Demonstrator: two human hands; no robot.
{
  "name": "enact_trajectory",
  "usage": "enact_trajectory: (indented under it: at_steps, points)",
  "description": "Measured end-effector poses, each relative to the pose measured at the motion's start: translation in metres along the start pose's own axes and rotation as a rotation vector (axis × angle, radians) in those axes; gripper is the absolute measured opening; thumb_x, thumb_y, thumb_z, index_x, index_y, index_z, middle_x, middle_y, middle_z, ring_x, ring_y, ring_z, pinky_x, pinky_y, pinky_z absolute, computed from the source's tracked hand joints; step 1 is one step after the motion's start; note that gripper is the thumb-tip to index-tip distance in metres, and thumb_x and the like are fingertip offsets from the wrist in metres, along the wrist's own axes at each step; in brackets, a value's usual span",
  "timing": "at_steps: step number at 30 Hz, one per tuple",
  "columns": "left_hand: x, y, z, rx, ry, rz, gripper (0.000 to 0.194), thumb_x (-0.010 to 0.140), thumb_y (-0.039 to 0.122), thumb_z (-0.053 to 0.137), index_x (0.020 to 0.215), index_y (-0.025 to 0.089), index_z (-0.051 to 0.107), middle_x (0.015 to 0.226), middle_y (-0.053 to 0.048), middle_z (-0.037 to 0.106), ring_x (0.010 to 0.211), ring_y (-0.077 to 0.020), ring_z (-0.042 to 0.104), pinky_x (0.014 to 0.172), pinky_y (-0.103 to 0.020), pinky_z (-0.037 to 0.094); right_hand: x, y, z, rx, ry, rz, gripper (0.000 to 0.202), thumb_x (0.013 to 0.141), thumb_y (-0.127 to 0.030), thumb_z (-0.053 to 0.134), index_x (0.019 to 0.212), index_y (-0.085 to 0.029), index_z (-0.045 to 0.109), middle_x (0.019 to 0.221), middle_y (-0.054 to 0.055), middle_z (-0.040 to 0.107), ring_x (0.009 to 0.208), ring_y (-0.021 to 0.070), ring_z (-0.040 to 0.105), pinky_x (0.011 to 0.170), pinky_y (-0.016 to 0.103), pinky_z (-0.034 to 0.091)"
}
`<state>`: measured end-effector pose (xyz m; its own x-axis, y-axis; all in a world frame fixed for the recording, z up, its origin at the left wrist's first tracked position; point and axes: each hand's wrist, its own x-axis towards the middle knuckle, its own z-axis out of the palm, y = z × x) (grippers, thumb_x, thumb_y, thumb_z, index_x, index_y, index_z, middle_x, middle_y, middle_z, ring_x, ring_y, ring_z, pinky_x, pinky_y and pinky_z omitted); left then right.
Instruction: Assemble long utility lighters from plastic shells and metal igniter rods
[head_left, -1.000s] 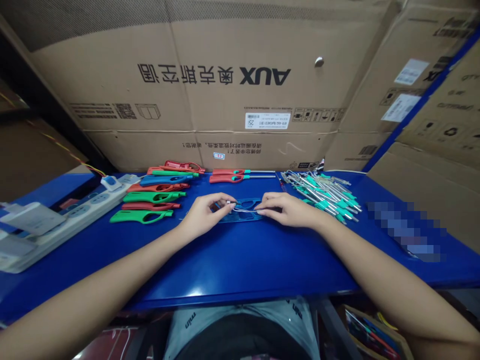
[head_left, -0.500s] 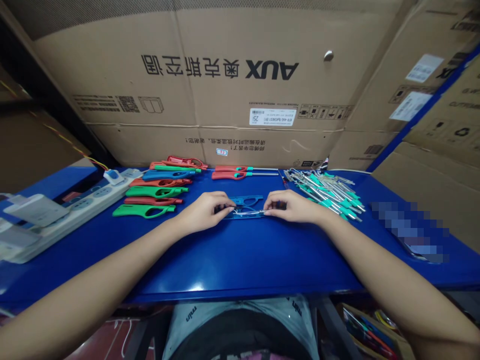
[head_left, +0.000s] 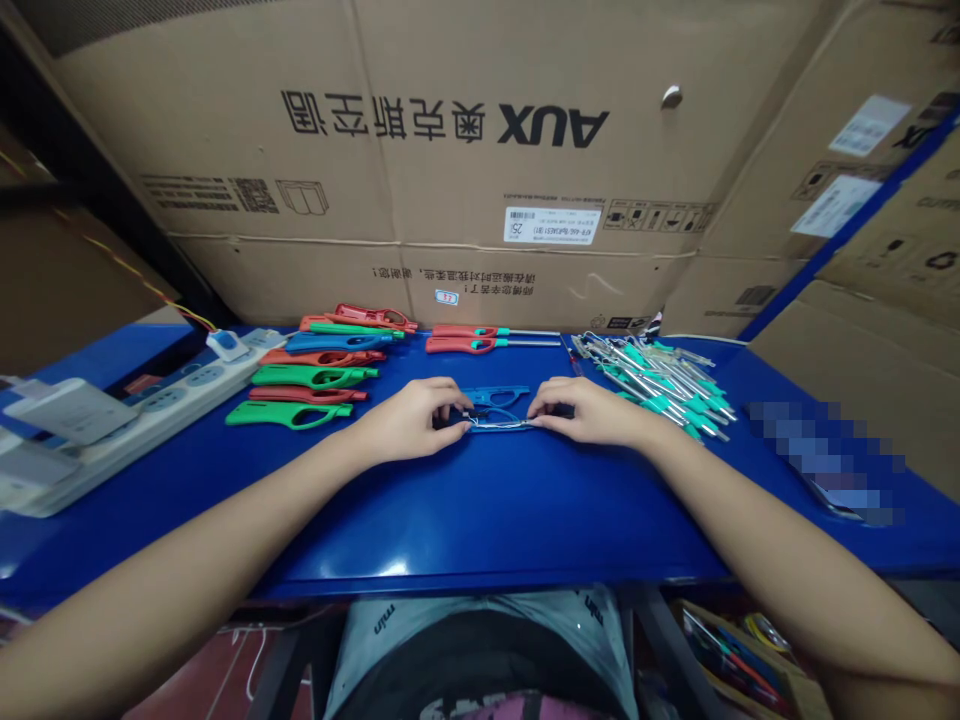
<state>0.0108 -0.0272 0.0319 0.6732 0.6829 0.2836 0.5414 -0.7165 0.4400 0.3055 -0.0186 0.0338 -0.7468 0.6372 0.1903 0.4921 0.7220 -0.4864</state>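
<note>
My left hand is closed, thumb and fingertips pinching the left end of a half-shell of a blue lighter handle and the dark part with white wires inside it. My right hand pinches the right end of the same half-shell, where the wires run in. Behind it, between the hands, lies another blue handle half with a trigger opening. The fingers partly hide both ends of the shell, so their exact grip on the wires is unclear.
Several coloured lighter handle shells lie at the left, beside a white power strip. Two red lighters with metal rods lie at the back. A pile of metal rods with green pieces sits at the right, near a pixelated object.
The view has shifted slightly. Both hands stay at the blue shell, with the left fingertips slightly shifted; the shell's back half shows a little more plainly.
</note>
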Motion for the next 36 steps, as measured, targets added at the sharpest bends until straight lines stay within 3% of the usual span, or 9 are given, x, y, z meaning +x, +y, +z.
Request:
enact_trajectory:
  at_steps: [7,15,30,33,36]
  points:
    - [0.000,-0.002,0.000,0.034,-0.063,-0.017,0.030,0.086,0.034,0.068,0.107,0.014,0.074,0.097,-0.008,0.067,0.079,-0.0183,0.065,0.071,-0.028,0.053,0.003,0.000,0.002,-0.032,0.016,-0.008,0.016,0.092,-0.026,0.063,0.082,-0.018,0.073,0.087,0.007,0.071,0.085,0.0199,0.063,0.084,0.037,0.049]
    - [0.000,-0.004,0.002,0.053,-0.043,0.022,0.025,0.087,0.031,0.068,0.106,0.015,0.074,0.097,-0.009,0.068,0.081,-0.0191,0.066,0.075,-0.030,0.053,0.003,-0.005,0.003,-0.127,0.002,-0.008,0.015,0.092,-0.023,0.063,0.081,-0.018,0.073,0.085,0.007,0.070,0.084,0.0203,0.061,0.080,0.036,0.049]
    - [0.001,-0.003,0.006,0.039,-0.050,-0.006,0.026,0.087,0.031,0.070,0.107,0.015,0.073,0.097,-0.008,0.067,0.076,-0.0168,0.064,0.068,-0.028,0.051,0.002,-0.026,-0.002,-0.471,-0.105,0.086,0.019,0.092,-0.020,0.061,0.077,-0.020,0.072,0.081,0.006,0.070,0.084,0.0217,0.060,0.065,0.032,0.039]
    - [0.001,-0.002,0.006,0.038,-0.064,-0.004,0.025,0.088,0.030,0.069,0.107,0.015,0.074,0.098,-0.009,0.067,0.079,-0.0182,0.065,0.073,-0.029,0.052,0.000,-0.028,-0.003,-0.442,-0.118,0.116,0.016,0.093,-0.023,0.062,0.081,-0.019,0.072,0.087,0.006,0.070,0.084,0.0214,0.061,0.064,0.031,0.040]
    - [0.000,0.000,0.007,0.044,-0.054,0.007,0.025,0.089,0.030,0.067,0.109,0.017,0.074,0.100,-0.009,0.067,0.081,-0.0192,0.066,0.077,-0.031,0.053,-0.001,-0.029,-0.002,-0.344,-0.106,0.141,0.016,0.091,-0.035,0.066,0.098,-0.020,0.070,0.099,0.007,0.068,0.081,0.0194,0.062,0.065,0.030,0.042]
